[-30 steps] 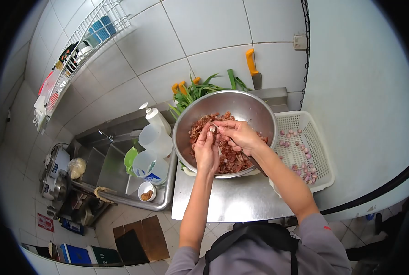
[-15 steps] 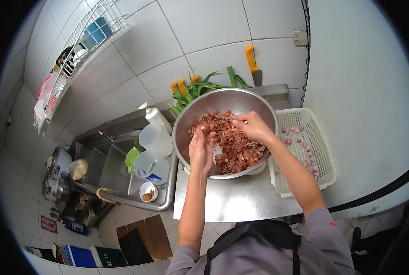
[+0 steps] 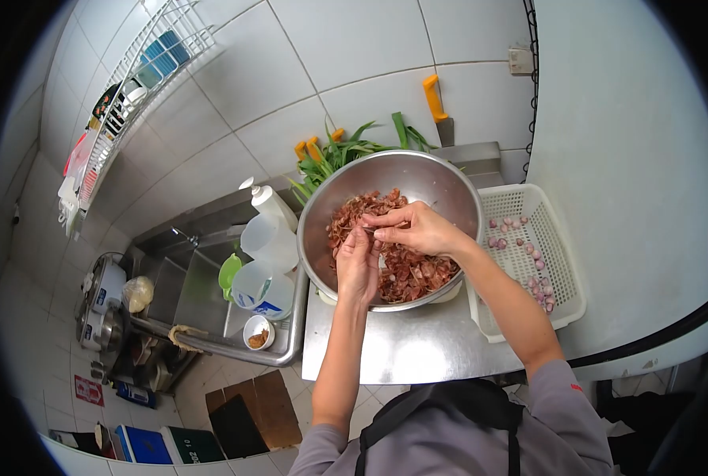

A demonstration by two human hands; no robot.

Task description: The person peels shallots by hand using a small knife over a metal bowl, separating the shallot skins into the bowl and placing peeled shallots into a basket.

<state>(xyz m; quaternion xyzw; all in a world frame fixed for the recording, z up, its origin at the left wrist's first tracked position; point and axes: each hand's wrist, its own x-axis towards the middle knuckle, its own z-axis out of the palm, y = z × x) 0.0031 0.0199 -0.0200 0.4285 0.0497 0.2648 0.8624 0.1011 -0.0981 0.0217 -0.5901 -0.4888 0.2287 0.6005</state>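
Over a large steel bowl [image 3: 316, 190] my two hands meet, fingertips touching. My left hand [image 3: 358, 266] is closed in a pinch, with a small shallot at its fingertips, mostly hidden by the fingers. From the right, my right hand [image 3: 419, 230] pinches at the same spot; a thin dark sliver shows between the fingers, too small to name. Reddish-brown papery shallot skins [image 3: 417, 274] heap up in the bowl below. To the right of the bowl, a white perforated basket [image 3: 564, 266] holds several small pinkish shallots [image 3: 538, 264].
The bowl stands on a steel counter [image 3: 401, 345]. Green leaves [image 3: 354, 151] and orange-handled knives [image 3: 433, 99] are behind it. Left are a pump bottle [image 3: 270, 205], translucent tubs [image 3: 262, 287], a small cup [image 3: 258, 333] and a sink [image 3: 199, 282]. A wire rack [image 3: 128, 103] hangs on the wall.
My right hand has moved left across the bowl until its fingertips meet those of my left hand. My left hand has turned slightly and stays over the skins.
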